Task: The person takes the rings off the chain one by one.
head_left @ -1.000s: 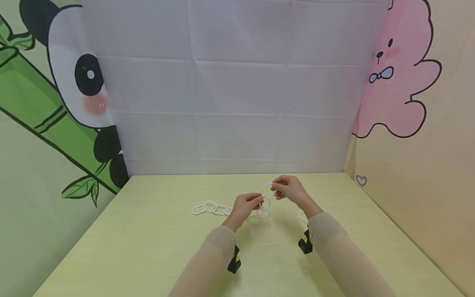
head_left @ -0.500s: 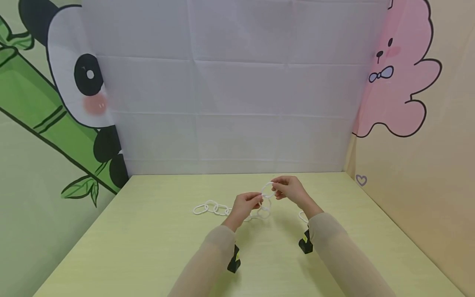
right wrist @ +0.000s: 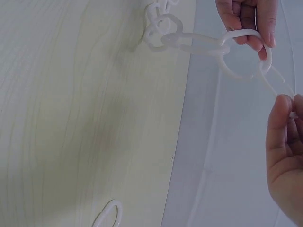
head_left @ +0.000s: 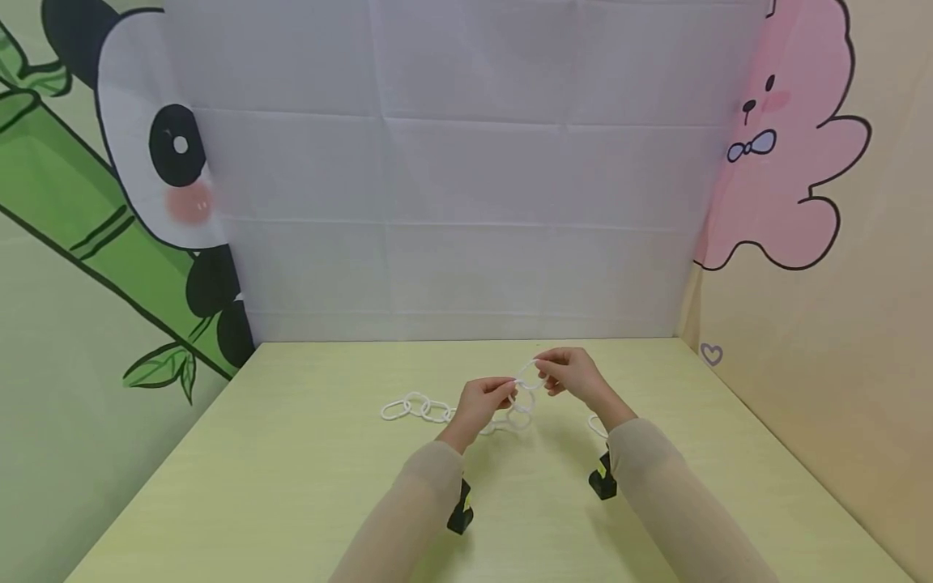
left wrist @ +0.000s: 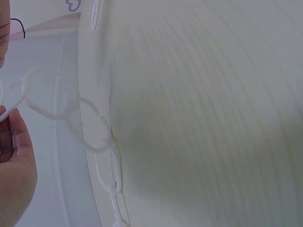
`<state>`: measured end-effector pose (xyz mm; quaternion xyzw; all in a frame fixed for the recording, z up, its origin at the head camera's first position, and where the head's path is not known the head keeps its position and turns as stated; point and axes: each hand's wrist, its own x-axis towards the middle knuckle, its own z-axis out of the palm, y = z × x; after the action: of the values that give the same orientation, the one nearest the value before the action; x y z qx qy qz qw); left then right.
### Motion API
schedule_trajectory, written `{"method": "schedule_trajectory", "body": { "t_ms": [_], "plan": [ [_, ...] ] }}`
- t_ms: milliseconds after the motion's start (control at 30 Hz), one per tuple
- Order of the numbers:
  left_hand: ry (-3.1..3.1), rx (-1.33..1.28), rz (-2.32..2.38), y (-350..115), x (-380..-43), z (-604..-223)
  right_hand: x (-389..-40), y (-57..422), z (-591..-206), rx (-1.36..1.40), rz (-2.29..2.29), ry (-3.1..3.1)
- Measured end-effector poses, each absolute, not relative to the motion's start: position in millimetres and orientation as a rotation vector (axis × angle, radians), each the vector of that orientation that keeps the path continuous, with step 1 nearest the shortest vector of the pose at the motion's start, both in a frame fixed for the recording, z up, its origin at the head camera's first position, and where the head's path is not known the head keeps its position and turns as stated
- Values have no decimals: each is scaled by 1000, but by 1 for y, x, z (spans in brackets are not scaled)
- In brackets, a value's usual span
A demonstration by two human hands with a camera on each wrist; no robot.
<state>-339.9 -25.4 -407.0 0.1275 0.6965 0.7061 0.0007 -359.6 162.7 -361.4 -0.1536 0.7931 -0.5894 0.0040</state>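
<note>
A white plastic chain [head_left: 423, 407] runs along the table on the left and rises behind my left hand. My left hand [head_left: 487, 405] pinches one of its upper links [right wrist: 241, 33] between thumb and fingertips, raised over the table. Close on its right, my right hand [head_left: 574, 375] pinches the end link [right wrist: 269, 84], which passes through the link in my left hand. Several links hang below the hands in the left wrist view, down to the lying part of the chain [left wrist: 116, 170]. Fingertips partly hide both held links.
A loose white link [head_left: 595, 426] lies on the table by the right wrist, partly hidden by it. Black wrist devices [head_left: 602, 478] hang under both forearms. Behind the pale yellow table [head_left: 291, 486] stands a white cloth backdrop [head_left: 466, 243], with cartoon-printed walls at both sides.
My right hand has shifted very slightly down and right, and the end link has turned a little with it. My left hand has stayed almost still.
</note>
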Motion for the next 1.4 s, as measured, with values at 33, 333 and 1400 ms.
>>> {"method": "schedule_trajectory", "body": {
  "t_ms": [33, 333, 1400],
  "plan": [
    [2185, 393, 2220, -25, -342, -409, -360, 162, -362, -477, -1842, 2491],
    [2216, 354, 2232, -25, -344, -411, -358, 159, -362, -376, -1792, 2519],
    [2215, 332, 2283, -24, -323, -387, -356, 160, -373, -371, -1767, 2499]
  ]
}}
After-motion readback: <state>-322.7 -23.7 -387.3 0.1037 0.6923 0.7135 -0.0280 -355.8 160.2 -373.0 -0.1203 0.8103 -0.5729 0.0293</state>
